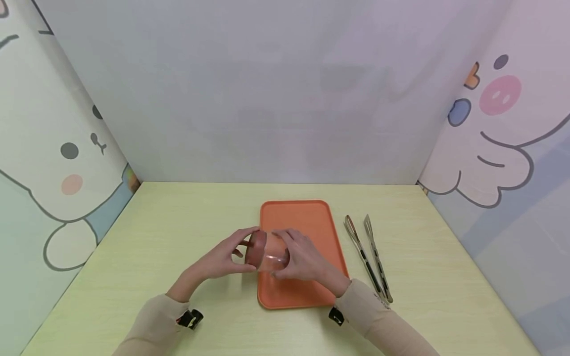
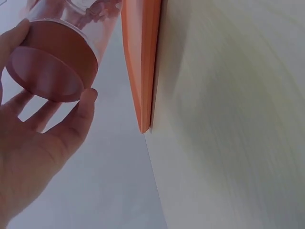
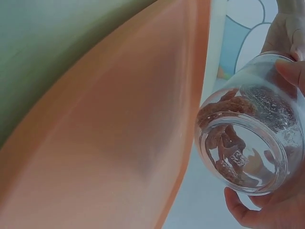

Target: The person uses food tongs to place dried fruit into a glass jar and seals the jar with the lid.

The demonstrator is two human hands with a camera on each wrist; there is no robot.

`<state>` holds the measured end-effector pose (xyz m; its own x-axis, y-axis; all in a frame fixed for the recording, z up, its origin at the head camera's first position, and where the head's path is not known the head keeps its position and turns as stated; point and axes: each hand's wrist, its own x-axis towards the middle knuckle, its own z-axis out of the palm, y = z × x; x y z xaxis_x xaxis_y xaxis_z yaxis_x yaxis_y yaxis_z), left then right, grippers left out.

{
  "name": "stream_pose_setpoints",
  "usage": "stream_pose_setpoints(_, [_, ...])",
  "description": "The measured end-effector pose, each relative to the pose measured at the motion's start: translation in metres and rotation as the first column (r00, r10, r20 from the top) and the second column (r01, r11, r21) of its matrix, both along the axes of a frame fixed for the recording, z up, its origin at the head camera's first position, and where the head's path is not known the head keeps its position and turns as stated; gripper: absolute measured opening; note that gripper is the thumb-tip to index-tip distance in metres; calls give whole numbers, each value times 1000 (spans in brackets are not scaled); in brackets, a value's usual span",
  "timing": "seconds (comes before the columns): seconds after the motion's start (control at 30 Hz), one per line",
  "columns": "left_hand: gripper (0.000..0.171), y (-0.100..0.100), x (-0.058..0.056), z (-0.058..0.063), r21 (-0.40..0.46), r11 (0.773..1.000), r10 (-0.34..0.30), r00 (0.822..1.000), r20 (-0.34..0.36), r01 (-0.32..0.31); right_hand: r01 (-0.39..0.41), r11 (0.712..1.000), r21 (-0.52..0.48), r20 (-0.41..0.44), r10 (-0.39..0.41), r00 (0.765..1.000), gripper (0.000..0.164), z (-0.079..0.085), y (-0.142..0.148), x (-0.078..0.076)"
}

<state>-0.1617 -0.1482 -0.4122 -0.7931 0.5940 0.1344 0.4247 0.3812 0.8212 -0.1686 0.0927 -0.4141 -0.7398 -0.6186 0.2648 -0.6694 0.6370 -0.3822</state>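
A clear jar (image 1: 274,259) with brown, irregular pieces inside lies on its side in the air, above the left part of an orange tray (image 1: 307,215). Its reddish-brown lid (image 2: 57,47) points left and sits on the jar's mouth. The left hand (image 1: 224,254) grips the lid's rim, thumb and fingers spread around it. Around the clear body near the base, the right hand (image 1: 305,257) holds the jar. Through the round base (image 3: 243,150), the brown pieces show in the right wrist view.
Metal tongs (image 1: 376,252) with dark handle parts lie on the pale wooden table (image 1: 191,212), right of the tray. A plain grey curtain (image 1: 276,99) stands behind the table. Cartoon-printed panels flank both sides.
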Motion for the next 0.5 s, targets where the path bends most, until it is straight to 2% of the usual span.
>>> stream_pose_setpoints(0.1, [82,2,2,5,5,1000,2,1000,8,-2,1,1000,-7,-7,-1,1000,84,0,0,0])
stream_pose_setpoints(0.23, [81,6,3,8,-13,997,74,995,72,-73,3,1000,-24,-33,-4,999,83,0,0,0])
stream_pose_setpoints(0.27, [80,7,1,5,-19,995,104,990,94,-102,4,1000,-28,-39,-5,999,83,0,0,0])
stream_pose_setpoints(0.37, [72,9,2,6,-46,984,180,971,155,-174,7,1000,-29,-50,-9,999,82,0,-1,0])
stream_pose_setpoints(0.5, [62,11,2,6,-53,973,229,947,225,-223,15,1000,-8,-52,-15,999,82,1,-1,1])
